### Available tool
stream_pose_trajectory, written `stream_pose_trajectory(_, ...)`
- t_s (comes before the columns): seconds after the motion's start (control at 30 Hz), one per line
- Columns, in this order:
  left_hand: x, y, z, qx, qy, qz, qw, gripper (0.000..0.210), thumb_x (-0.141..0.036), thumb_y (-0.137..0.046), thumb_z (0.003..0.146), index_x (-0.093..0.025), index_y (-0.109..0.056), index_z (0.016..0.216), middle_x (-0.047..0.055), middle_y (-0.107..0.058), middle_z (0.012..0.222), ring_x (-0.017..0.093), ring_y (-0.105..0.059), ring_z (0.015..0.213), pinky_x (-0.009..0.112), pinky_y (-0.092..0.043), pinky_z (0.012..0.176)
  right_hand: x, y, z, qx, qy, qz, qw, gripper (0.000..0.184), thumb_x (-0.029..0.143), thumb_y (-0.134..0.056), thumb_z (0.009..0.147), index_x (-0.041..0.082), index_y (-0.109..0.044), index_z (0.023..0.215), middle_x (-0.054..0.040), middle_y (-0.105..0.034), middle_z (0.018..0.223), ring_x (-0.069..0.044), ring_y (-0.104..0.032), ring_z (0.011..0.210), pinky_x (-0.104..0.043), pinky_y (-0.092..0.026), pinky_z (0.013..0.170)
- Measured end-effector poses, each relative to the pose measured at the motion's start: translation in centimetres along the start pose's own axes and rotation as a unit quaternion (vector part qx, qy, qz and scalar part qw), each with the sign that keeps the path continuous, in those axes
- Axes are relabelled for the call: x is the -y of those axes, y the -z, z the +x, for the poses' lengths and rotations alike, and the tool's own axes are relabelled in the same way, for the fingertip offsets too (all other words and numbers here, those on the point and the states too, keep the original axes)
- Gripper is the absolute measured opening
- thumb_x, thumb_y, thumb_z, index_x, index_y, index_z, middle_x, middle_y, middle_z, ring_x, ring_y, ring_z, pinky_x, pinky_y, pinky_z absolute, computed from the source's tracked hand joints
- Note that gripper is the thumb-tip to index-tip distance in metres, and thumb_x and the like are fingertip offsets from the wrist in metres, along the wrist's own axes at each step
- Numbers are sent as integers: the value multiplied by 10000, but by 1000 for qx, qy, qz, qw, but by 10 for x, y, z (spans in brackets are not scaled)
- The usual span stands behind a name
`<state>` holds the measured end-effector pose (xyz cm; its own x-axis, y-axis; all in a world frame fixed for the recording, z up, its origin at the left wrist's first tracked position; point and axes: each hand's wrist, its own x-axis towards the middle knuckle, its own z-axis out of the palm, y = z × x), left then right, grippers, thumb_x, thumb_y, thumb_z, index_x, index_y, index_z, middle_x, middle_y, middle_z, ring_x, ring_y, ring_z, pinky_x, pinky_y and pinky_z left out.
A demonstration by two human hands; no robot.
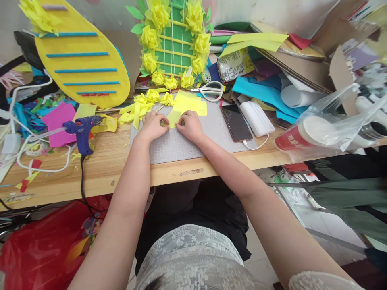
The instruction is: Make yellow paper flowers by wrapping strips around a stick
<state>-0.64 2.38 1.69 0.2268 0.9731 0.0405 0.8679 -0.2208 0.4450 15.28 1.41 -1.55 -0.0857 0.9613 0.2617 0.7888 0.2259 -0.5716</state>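
Observation:
A small piece of yellow paper (173, 118) lies low over the grey gridded cutting mat (178, 148). On its left edge my left hand (152, 125) is closed in a pinch. The fingers of my right hand (190, 125) pinch the same piece at its right edge. Just behind, larger yellow sheets (195, 105) rest on the mat. Yellow strips (136, 112) lie beside my left hand, and several yellow paper flowers (152, 96) sit past it. White-handled scissors (211, 91) lie beyond my right hand.
Left stands a blue glue gun (82, 131) with its cord over the table edge. A phone (236, 122), a white power bank (256, 117) and a bagged red cup (298, 137) are right. Behind stand a yellow board (87, 62) and a green flower-edged piece (177, 52).

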Motion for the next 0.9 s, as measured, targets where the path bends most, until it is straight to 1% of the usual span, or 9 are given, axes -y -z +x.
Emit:
stream_pose_trajectory(0.23, -1, 0, 0, -2, 2, 6, 1000, 117, -253, -634, 662, -226, -672, 769, 91, -586, 969, 329, -478, 1116, 495, -355, 971, -2, -2, 0, -20, 2, 3, 1000, 88, 202, -587, 740, 170, -568, 660, -104, -544, 899, -245, -454, 920, -414, -413, 867)
stream_pose_trajectory(0.33, -2, 0, 0, 2, 3, 11, 1000, 126, -252, -629, 665, -228, -674, 780, 93, -588, 971, 333, -477, 1116, 497, -357, 963, -2, -3, 0, -18, -2, -5, 1000, 81, 202, -574, 747, 169, -565, 673, -105, -539, 907, -245, -451, 932, -409, -410, 876)
stream_pose_trajectory(0.4, -3, 0, 0, 3, 2, 20, 1000, 126, -260, -605, 690, -224, -674, 789, 98, -587, 984, 330, -475, 1125, 493, -353, 964, -2, -4, 0, -14, -3, -11, 1000, 79, 206, -572, 751, 167, -564, 682, -108, -539, 918, -246, -449, 942, -403, -408, 882)
stream_pose_trajectory(0.5, -6, -3, 0, -15, 14, 27, 999, 149, -304, -561, 738, -199, -662, 768, 112, -585, 999, 338, -479, 1120, 502, -342, 966, -3, -5, 0, -18, 6, -13, 1000, 76, 206, -575, 752, 168, -565, 687, -107, -535, 916, -247, -447, 939, -406, -408, 878)
stream_pose_trajectory(0.6, -11, -7, 0, -22, 11, 28, 999, 165, -347, -592, 730, -191, -641, 749, 109, -585, 1002, 341, -474, 1120, 508, -323, 979, -3, -5, -1, -24, 14, -11, 1000, 76, 210, -585, 749, 167, -569, 688, -112, -533, 911, -253, -443, 937, -414, -411, 872)
stream_pose_trajectory(0.73, -16, -8, -1, -21, 2, 19, 1000, 132, -319, -627, 720, -206, -636, 789, 96, -575, 1026, 318, -470, 1125, 490, -300, 998, -3, -5, -1, -23, 21, -19, 999, 66, 207, -582, 752, 160, -580, 705, -120, -534, 918, -259, -440, 946, -413, -406, 880)
stream_pose_trajectory(0.9, -14, -10, 0, -6, 3, -2, 1000, 127, -304, -620, 737, -239, -657, 840, 88, -567, 1017, 310, -473, 1118, 494, -305, 981, -3, -5, -2, -22, 24, -12, 999, 60, 193, -561, 756, 162, -579, 708, -115, -532, 913, -252, -442, 939, -408, -404, 873)
